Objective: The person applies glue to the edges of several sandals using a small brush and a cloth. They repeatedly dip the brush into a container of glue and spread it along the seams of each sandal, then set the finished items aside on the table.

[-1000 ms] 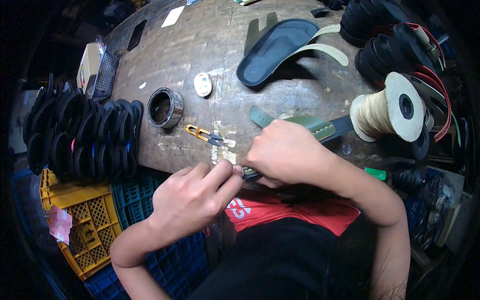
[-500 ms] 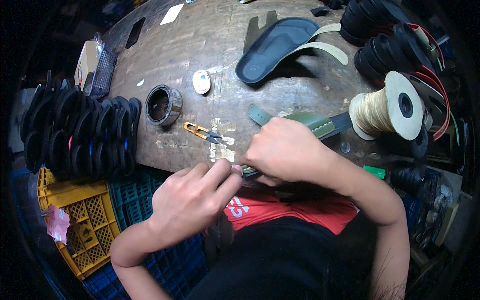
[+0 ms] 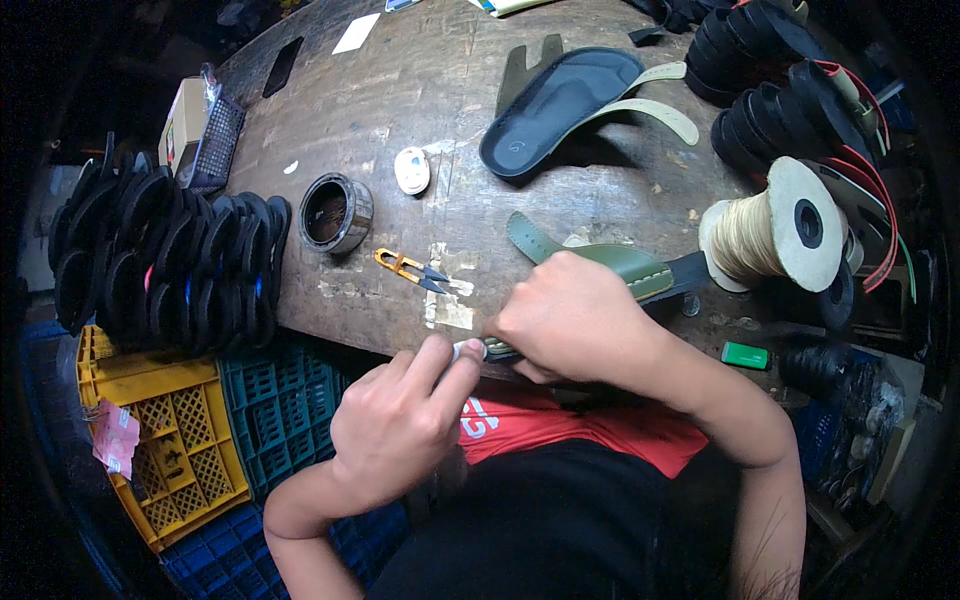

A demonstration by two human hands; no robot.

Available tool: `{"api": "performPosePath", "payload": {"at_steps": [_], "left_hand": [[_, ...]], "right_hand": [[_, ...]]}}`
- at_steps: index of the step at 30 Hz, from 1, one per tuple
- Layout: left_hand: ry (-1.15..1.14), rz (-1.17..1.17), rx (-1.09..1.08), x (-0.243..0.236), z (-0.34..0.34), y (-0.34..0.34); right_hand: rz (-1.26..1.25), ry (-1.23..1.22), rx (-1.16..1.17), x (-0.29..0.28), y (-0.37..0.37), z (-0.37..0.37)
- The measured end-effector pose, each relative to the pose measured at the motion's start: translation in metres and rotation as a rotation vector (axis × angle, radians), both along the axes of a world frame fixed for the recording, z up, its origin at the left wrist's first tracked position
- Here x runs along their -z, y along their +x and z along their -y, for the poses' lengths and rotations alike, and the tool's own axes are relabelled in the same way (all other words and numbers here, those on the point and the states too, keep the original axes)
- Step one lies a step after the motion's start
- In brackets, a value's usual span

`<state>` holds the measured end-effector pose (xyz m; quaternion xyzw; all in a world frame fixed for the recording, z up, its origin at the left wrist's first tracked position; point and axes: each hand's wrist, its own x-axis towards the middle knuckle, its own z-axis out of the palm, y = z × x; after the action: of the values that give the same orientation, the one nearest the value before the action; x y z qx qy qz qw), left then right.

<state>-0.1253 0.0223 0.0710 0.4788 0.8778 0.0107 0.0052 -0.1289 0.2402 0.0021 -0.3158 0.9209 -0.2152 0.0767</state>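
A sandal with a green leather upper (image 3: 607, 262) lies at the table's near edge, its dark sole showing at the right. My right hand (image 3: 575, 318) is closed over its near part, fingers curled down and mostly hidden. Pale stitching shows along the sandal's edge just left of that hand. There, my left hand (image 3: 405, 415) is closed in a pinch, thumb and forefinger almost touching the sandal. A small white bit (image 3: 467, 348) shows at those fingertips; I cannot make out what it is. Orange-handled thread snips (image 3: 412, 270) rest on the table beyond my left hand.
A spool of cream thread (image 3: 765, 230) stands at right, near a green lighter (image 3: 745, 355). Farther back lies an unfinished sandal (image 3: 560, 110). A round tin (image 3: 336, 213) and white disc (image 3: 412, 171) sit left of centre. Stacked black soles (image 3: 165, 260) line the left edge, above plastic crates (image 3: 185, 440).
My left hand has shifted right, and the white bit at its fingertips shows more. My right hand keeps its hold on the sandal. The whole view has moved slightly.
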Motion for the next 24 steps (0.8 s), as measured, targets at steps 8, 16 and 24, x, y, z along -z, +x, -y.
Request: {"api": "performPosePath", "payload": {"at_steps": [8,16,24], "left_hand": [[0.057,0.001,-0.052,0.005,0.002,0.010],[0.100,0.024,-0.001,0.008,0.012,0.005],[0.008,0.033,0.105,0.000,0.012,-0.007]], "right_hand": [[-0.055,0.022,0.004,0.000,0.003,0.000],[-0.032,0.092,-0.071,-0.006,-0.005,-0.001],[0.002,0.128,-0.080,-0.006,-0.006,0.000]]}}
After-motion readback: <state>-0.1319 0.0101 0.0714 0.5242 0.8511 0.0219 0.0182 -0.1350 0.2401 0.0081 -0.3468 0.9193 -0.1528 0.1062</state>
